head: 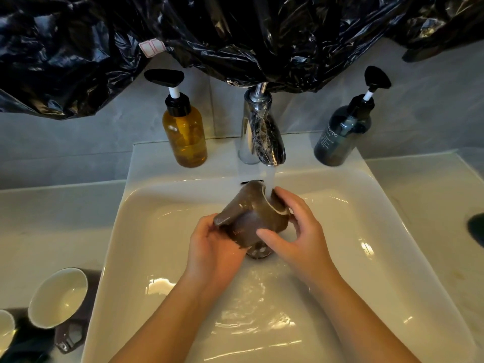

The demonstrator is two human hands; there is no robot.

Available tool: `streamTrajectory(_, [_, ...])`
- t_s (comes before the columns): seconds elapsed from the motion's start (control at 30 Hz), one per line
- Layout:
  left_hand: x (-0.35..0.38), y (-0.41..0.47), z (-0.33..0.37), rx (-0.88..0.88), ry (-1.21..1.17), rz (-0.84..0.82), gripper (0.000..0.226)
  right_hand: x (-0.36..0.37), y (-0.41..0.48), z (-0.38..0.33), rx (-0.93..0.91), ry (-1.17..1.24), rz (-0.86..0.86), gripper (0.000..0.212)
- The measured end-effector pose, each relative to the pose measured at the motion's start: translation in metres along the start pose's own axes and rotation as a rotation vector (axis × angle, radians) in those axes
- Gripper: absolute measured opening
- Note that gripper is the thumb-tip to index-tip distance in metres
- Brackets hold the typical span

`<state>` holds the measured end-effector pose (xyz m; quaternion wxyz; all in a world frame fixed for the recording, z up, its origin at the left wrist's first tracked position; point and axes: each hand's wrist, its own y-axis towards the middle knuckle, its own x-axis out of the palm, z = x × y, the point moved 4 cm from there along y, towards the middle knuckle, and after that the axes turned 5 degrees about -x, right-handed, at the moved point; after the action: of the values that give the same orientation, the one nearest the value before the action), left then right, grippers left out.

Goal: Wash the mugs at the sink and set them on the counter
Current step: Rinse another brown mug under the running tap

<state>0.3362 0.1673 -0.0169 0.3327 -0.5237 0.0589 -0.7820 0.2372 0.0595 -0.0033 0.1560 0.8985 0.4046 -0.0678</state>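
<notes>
Left hand (212,244) grips the brown mug (246,218) by its base, right hand (298,229) curls round its rim (mouth tilted up-right under the tap (262,132)), other mugs (59,297) on the desk (52,218) leftward

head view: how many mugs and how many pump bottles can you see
mugs: 3 (held brown mug, counter mug, cropped mug at the left edge)
pump bottles: 2 (amber pump bottle, dark shampoo bottle)
total: 5
</notes>
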Motion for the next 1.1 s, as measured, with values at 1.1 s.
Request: streamTrajectory(1.1, [0.007,-0.014,-0.009,0.352,1.026,-0.109,0.032,0.009,0.004,0.023,0.403,0.525,-0.174,0.051])
